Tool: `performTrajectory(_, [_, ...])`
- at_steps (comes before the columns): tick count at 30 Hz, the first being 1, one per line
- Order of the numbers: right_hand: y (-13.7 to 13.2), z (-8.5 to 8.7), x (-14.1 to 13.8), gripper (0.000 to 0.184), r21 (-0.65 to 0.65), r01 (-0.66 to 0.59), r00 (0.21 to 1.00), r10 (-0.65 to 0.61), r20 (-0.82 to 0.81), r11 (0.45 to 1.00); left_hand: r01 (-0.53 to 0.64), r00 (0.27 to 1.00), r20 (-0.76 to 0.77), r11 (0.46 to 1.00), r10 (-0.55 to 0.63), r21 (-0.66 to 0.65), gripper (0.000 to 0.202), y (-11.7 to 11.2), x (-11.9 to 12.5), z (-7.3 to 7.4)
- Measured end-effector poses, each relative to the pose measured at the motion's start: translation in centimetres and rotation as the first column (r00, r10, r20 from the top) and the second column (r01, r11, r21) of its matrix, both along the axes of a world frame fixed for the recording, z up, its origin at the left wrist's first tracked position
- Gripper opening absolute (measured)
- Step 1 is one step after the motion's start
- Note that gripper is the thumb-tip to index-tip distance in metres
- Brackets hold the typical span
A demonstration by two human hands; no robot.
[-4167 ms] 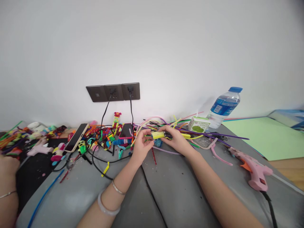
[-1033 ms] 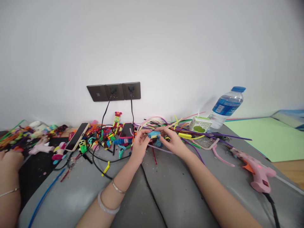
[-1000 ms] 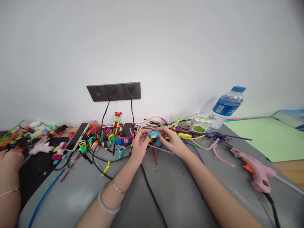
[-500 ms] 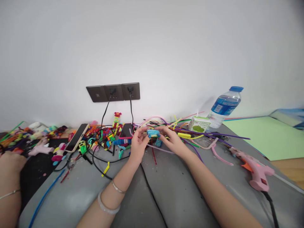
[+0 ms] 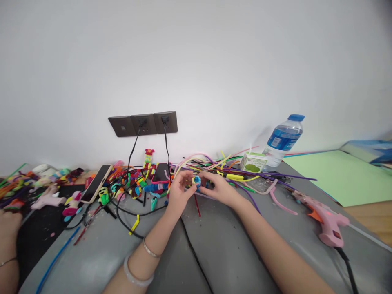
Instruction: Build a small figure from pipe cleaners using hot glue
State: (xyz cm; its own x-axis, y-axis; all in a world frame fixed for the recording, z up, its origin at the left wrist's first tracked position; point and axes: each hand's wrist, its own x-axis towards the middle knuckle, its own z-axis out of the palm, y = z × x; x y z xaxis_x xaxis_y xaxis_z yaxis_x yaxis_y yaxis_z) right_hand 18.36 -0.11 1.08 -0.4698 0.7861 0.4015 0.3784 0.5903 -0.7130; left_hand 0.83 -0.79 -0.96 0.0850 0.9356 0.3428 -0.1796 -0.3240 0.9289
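Between the fingertips of both hands is a small blue and pale yellow pipe-cleaner piece (image 5: 196,182), with one round end facing me and a dark blue middle. My left hand (image 5: 180,191) pinches it from the left, and my right hand (image 5: 219,189) grips it from the right; both are closed. The fingers hide parts of it. Behind my hands lies a loose pile of coloured pipe cleaners (image 5: 211,162). A blue pipe-cleaner roll (image 5: 154,187) rests just left of my left hand.
A pink glue gun (image 5: 330,222) lies at right, near a tilted water bottle (image 5: 283,139) and a drink carton (image 5: 253,162). Black cables (image 5: 194,249) cross the grey table. Phones (image 5: 97,183) and pipe-cleaner figures (image 5: 104,196) are at left, beside another person's hand (image 5: 9,226).
The blue and yellow piece has turned from its long side to its round end and dropped slightly. Both hands keep hold. The other person's hand at left has shifted left and down.
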Motion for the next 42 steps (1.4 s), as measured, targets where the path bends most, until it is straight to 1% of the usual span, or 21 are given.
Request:
performTrajectory(4, [-0.1,0.1,0.0,0.017,0.05,0.045,0.999,-0.047,0.021,0.998,0.011,1.0,-0.009,1.0,-0.011,0.025,0.034,0.1,0.1,-0.3])
performTrajectory(6, [-0.1,0.2,0.0,0.018,0.075,0.06,0.998,-0.063,0.027,0.995,0.002,1.0,-0.022,0.998,0.0,0.058,0.034,0.1,0.0,-0.3])
performTrajectory(9, [-0.1,0.3,0.1,0.022,0.094,0.054,0.998,-0.057,0.028,0.994,-0.005,0.992,-0.125,0.988,0.025,0.154,0.038,0.0,-0.1,-0.2])
performTrajectory(12, [-0.1,0.2,0.1,0.028,0.12,0.017,0.999,-0.022,0.035,0.993,0.036,0.96,-0.279,0.975,0.027,0.219,0.051,-0.1,-0.2,-0.3])
performTrajectory(15, [-0.1,0.1,-0.2,0.031,0.142,-0.03,0.999,0.024,0.048,0.989,0.052,0.928,-0.369,0.967,0.045,0.248,0.061,0.0,-0.1,-1.0])
performTrajectory(18, [-0.2,-0.1,-0.5,0.03,0.12,-0.095,0.995,0.09,0.049,0.988,0.034,0.906,-0.417,0.97,0.071,0.239,0.061,0.1,-0.1,-1.7])
performTrajectory(21, [-0.2,-0.3,-0.8,0.031,0.096,-0.164,0.986,0.162,0.027,0.982,0.052,0.881,-0.467,0.964,0.079,0.261,0.063,0.4,-0.3,-2.0])
performTrajectory(24, [-0.1,-0.4,-0.9,0.029,0.105,-0.165,0.986,0.165,0.013,0.981,0.068,0.869,-0.487,0.956,0.084,0.285,0.061,0.6,-0.5,-1.9])
performTrajectory(29, [-0.4,-0.2,-1.1,0.029,0.104,-0.161,0.987,0.163,-0.01,0.981,0.09,0.854,-0.513,0.949,0.083,0.302,0.055,0.5,-0.6,-1.1])
performTrajectory(33, [-0.6,-0.1,-1.2,0.029,0.087,-0.114,0.993,0.113,0.025,0.99,0.093,0.823,-0.559,0.949,0.098,0.302,0.041,0.4,-0.6,-0.6])
performTrajectory(39, [-0.3,-0.3,-0.9,0.027,0.087,-0.097,0.994,0.092,0.059,0.991,0.09,0.811,-0.576,0.951,0.102,0.296,0.042,0.4,-0.6,-0.4])
performTrajectory(42, [-0.1,-0.2,-0.6,0.021,0.087,-0.077,0.996,0.073,0.05,0.993,0.077,0.821,-0.561,0.951,0.11,0.3,0.04,0.4,-0.8,-0.3])
